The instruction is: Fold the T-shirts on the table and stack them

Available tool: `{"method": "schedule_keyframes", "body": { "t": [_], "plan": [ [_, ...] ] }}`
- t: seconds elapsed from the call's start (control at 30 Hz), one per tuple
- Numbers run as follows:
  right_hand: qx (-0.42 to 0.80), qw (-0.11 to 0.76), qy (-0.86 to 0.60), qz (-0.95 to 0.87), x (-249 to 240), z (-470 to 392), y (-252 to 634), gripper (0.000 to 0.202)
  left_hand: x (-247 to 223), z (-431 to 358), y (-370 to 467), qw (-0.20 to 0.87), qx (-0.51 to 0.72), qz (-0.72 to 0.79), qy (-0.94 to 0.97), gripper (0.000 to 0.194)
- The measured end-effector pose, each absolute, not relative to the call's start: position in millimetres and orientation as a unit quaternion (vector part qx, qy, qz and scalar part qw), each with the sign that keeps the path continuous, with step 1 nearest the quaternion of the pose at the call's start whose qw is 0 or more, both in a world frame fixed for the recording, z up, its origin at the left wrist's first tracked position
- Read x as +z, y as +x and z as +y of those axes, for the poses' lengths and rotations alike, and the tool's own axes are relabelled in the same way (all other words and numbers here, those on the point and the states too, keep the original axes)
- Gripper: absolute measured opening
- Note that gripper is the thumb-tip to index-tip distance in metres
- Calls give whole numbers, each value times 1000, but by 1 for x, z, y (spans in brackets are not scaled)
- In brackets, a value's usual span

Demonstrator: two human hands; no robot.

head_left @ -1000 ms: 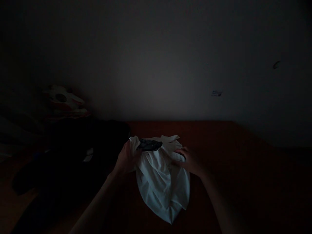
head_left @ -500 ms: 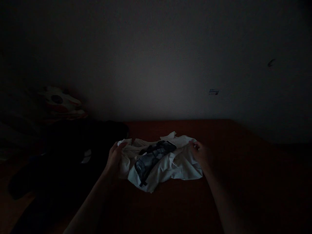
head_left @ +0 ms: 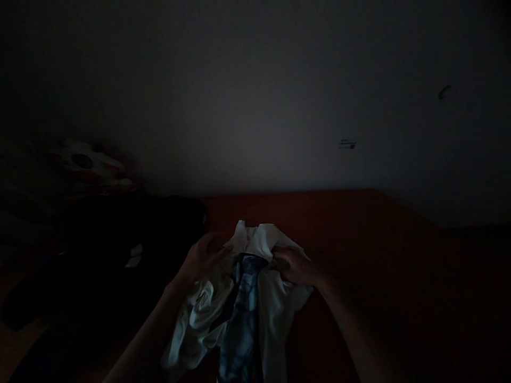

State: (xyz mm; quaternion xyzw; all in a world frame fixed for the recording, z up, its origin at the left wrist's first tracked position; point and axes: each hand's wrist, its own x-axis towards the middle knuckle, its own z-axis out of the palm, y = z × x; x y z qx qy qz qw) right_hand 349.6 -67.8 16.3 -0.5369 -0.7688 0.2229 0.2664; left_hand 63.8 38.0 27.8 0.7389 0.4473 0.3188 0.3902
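Observation:
A crumpled white shirt (head_left: 275, 314) with a dark blue-grey print (head_left: 241, 324) down its middle lies on the reddish-brown tabletop and runs past the bottom of the picture. At its left side, my left hand (head_left: 203, 259) is arched with fingers apart, its fingertips at the cloth near the upper edge. Across from it, my right hand (head_left: 293, 264) has its fingers curled into the fabric beside the top of the print. The dim light hides the exact contact of the left fingertips.
A dark heap of cloth (head_left: 131, 298) with a small pale patch covers the left side of the reddish-brown table (head_left: 339, 213). Behind it, a white and red item (head_left: 93, 167) sits by the wall. The plain wall (head_left: 255, 106) rises along the back edge and bears a small label (head_left: 347, 144).
The shirt was stretched sideways between both hands; now it hangs lengthwise toward me, its print turned upright. My hands have come closer together, and the left fingers have opened from the cloth.

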Motion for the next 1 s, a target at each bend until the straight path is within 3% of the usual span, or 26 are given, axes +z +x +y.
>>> {"method": "schedule_keyframes", "body": {
  "t": [0.1, 0.23, 0.43, 0.53, 0.67, 0.8, 0.93, 1.0],
  "plan": [
    [201, 294, -562, -746, 14, -68, 356, 17, 15, 43, 70, 282, 295, 395, 823, 56],
    [182, 315, -601, -712, 5, -67, 385, 32, 6, 54, 62, 223, 224, 424, 849, 25],
    [-26, 269, -790, -551, -16, -63, 425, 31, 14, 75, 29, 95, 386, 567, 721, 27],
    [-16, 257, -807, -531, -24, -59, 428, 34, 12, 74, 31, 71, 367, 521, 768, 32],
    [3, 287, -800, -527, -27, -56, 428, 30, 15, 61, 44, 75, 249, 471, 843, 41],
    [-18, 281, -812, -512, -26, -59, 430, 61, 24, 52, 47, 140, 208, 518, 818, 39],
    [13, 312, -775, -550, -28, -63, 433, 39, 23, 50, 46, 97, 206, 511, 829, 37],
    [31, 348, -744, -569, -29, -64, 432, 39, 18, 49, 48, 68, 203, 482, 850, 43]
  ]
}}
